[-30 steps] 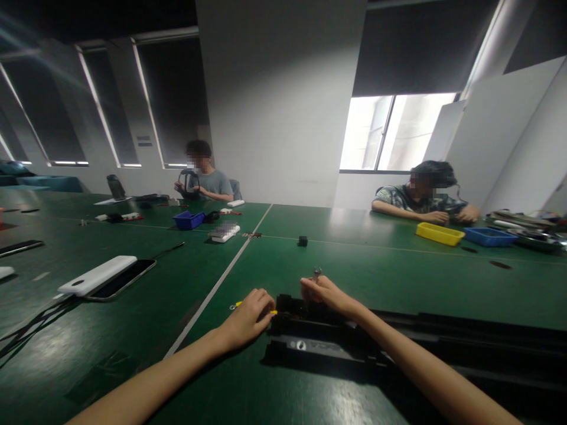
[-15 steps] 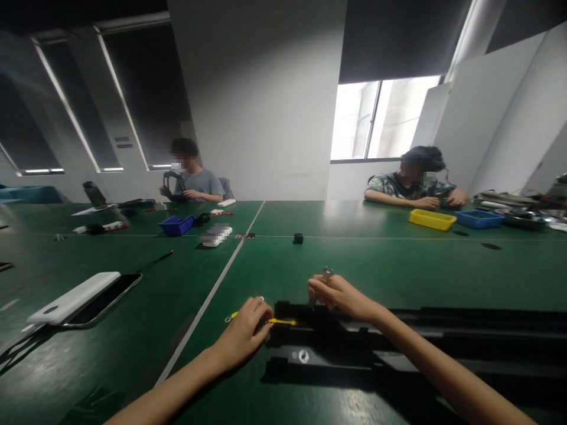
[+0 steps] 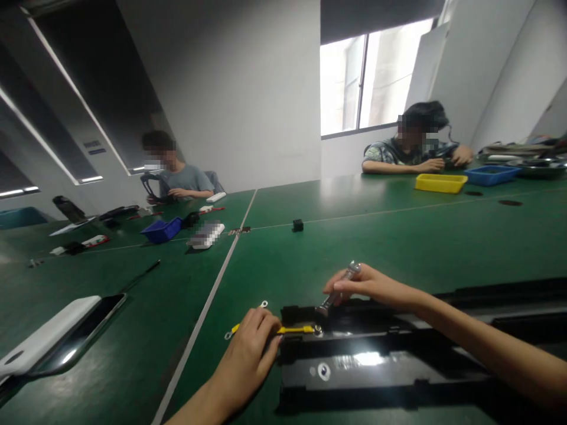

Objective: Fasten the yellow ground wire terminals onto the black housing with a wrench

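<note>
My left hand [image 3: 253,348] is closed over yellow wires with ring terminals, at the left end of a long black metal part [image 3: 367,360]. One yellow wire [image 3: 297,330] runs from under its fingers to a ring terminal at a bolt [image 3: 318,330] in the black part. Two more ring ends stick out beyond the hand, to the left and above. My right hand [image 3: 354,286] grips a silver wrench [image 3: 330,302], its lower end just above the bolt and its other end pointing up. The part's front channel has a round hole [image 3: 324,371].
A white power bank [image 3: 53,333] and a phone [image 3: 84,330] lie at the left. Farther back are a blue bin [image 3: 163,230], a small black block [image 3: 298,225] and a yellow bin [image 3: 440,183]. Two people sit across the green table [image 3: 266,260].
My right hand has raised and tilted the wrench, so more of it shows. The bolt and ring terminal are now plainly visible. The camera view has tilted and shifted.
</note>
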Available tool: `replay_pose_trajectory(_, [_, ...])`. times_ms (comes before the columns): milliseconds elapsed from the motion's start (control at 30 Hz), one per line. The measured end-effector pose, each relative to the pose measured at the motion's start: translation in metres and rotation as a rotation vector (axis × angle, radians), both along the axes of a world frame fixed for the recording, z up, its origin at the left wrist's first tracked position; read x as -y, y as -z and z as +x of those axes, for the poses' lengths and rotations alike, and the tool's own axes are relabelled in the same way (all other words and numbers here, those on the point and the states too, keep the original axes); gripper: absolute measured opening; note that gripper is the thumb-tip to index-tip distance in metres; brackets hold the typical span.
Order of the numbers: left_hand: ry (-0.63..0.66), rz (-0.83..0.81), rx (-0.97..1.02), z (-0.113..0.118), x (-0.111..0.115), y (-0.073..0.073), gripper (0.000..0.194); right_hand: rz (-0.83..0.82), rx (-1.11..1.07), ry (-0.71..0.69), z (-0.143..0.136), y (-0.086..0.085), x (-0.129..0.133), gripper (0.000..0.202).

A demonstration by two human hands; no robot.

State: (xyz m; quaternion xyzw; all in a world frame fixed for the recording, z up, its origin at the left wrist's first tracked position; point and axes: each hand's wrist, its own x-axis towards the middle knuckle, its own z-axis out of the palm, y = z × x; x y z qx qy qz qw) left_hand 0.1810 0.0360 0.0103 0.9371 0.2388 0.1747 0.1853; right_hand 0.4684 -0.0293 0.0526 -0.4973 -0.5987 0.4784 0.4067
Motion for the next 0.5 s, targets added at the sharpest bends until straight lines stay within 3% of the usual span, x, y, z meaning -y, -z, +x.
replay_pose_trajectory(100, [0.0,0.023,-0.006,-0.002,-0.001,0.002,0.013,-0.051,0.0,-0.019,0.002,0.001,-0.001,0.031])
replay_pose_trajectory(267, [0.013,0.026,-0.018,-0.005,-0.002,0.001,0.013,-0.106,0.014,-0.169,0.002,-0.003,-0.016,0.03])
replay_pose_trajectory(500, [0.017,-0.005,-0.026,-0.006,-0.001,-0.004,0.015,-0.128,-0.162,-0.159,0.002,0.008,-0.039,0.031])
